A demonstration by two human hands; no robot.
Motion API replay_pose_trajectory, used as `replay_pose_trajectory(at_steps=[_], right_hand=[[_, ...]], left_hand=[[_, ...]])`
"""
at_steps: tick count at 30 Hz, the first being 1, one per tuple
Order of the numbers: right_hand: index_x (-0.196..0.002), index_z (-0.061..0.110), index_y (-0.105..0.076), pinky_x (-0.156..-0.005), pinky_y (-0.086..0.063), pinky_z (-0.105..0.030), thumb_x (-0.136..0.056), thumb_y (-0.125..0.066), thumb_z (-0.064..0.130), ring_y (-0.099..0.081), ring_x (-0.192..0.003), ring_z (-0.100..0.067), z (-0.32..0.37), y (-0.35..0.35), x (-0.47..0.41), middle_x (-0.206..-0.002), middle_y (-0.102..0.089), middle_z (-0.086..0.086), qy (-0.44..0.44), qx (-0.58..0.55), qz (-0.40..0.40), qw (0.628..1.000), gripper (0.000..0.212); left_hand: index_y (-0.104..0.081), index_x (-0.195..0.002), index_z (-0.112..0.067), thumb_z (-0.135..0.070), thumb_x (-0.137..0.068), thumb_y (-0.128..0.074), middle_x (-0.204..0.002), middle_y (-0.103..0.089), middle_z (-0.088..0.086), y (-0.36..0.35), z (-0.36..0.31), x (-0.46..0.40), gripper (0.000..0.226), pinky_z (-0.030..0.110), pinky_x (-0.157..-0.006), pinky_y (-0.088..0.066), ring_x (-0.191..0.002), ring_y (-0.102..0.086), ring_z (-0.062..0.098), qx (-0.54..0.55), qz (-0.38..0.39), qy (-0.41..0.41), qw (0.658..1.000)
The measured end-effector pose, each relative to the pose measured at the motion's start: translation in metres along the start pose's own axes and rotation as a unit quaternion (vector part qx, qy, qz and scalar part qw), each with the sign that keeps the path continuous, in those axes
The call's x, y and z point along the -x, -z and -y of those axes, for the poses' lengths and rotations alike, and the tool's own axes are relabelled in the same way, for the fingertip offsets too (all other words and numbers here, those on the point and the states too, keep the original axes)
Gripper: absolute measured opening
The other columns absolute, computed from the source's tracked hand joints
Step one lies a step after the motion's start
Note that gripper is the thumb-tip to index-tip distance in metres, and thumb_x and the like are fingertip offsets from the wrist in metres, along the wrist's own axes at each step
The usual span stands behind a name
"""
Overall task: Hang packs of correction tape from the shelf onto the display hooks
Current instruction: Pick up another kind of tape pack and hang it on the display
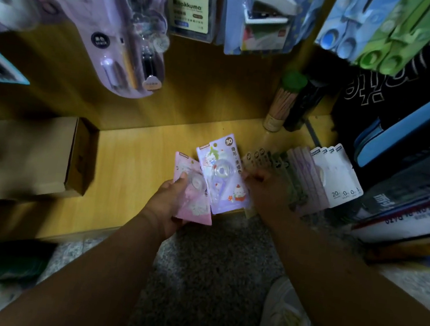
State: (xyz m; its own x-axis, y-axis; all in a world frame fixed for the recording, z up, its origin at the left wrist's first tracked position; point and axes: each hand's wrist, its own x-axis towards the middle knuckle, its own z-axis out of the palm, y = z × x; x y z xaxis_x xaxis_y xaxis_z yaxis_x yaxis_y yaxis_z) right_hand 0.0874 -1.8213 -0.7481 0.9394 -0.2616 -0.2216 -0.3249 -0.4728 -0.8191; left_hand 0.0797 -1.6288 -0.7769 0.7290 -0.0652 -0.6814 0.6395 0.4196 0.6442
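Observation:
My left hand (167, 206) holds a pink correction tape pack (192, 190) just above the front of the yellow wooden shelf (132, 156). A purple correction tape pack (222, 172) overlaps the pink one on its right; my right hand (265, 189) has its fingers on that pack's right edge. A row of more packs (303, 175) stands on the shelf to the right of my right hand, white ones at its far end. Other carded goods (103, 23) hang from the display above; the hooks themselves are hidden.
A brown cardboard box (30, 153) lies on the shelf's left side. A green-capped tube of pencils (283, 100) and a dark box stand at the back right. Stacked books and a blue folder crowd the right. Speckled floor and a white shoe (282, 321) are below.

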Motion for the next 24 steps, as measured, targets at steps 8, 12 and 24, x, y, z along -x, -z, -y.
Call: replay_pose_trajectory(at_steps=[8, 12, 24], right_hand=[[-0.088, -0.011, -0.069, -0.071, -0.054, -0.028, -0.087, -0.061, 0.007, -0.064, -0.086, -0.04, 0.001, 0.017, -0.005, -0.091, -0.067, -0.031, 0.012, 0.003, -0.044, 0.999, 0.019], [-0.089, -0.016, -0.065, -0.067, -0.05, -0.026, -0.09, -0.06, 0.007, -0.06, -0.074, -0.037, 0.002, 0.007, 0.006, -0.093, -0.064, -0.034, -0.008, -0.036, 0.019, 0.999, 0.023], [-0.113, 0.003, -0.063, -0.092, -0.043, -0.042, -0.096, -0.049, 0.036, -0.058, -0.108, -0.032, -0.023, 0.017, -0.013, -0.115, -0.062, -0.016, -0.001, 0.273, -0.097, 0.957, 0.04]], left_hand=[[-0.053, -0.093, -0.019, -0.019, -0.099, -0.052, -0.099, -0.067, 0.006, -0.003, 0.003, 0.0, 0.006, 0.047, -0.078, -0.054, -0.077, -0.067, 0.025, 0.025, -0.018, -0.027, 0.999], [-0.055, -0.102, -0.016, -0.024, -0.099, -0.051, -0.112, -0.067, 0.009, -0.018, 0.003, 0.004, 0.009, 0.047, -0.084, -0.055, -0.088, -0.068, 0.025, 0.062, 0.018, -0.041, 0.997], [-0.051, -0.135, -0.003, -0.025, -0.092, -0.062, -0.127, -0.064, 0.02, -0.026, 0.008, -0.001, 0.049, 0.048, -0.071, -0.06, -0.104, -0.066, 0.036, 0.066, 0.026, -0.037, 0.997]])
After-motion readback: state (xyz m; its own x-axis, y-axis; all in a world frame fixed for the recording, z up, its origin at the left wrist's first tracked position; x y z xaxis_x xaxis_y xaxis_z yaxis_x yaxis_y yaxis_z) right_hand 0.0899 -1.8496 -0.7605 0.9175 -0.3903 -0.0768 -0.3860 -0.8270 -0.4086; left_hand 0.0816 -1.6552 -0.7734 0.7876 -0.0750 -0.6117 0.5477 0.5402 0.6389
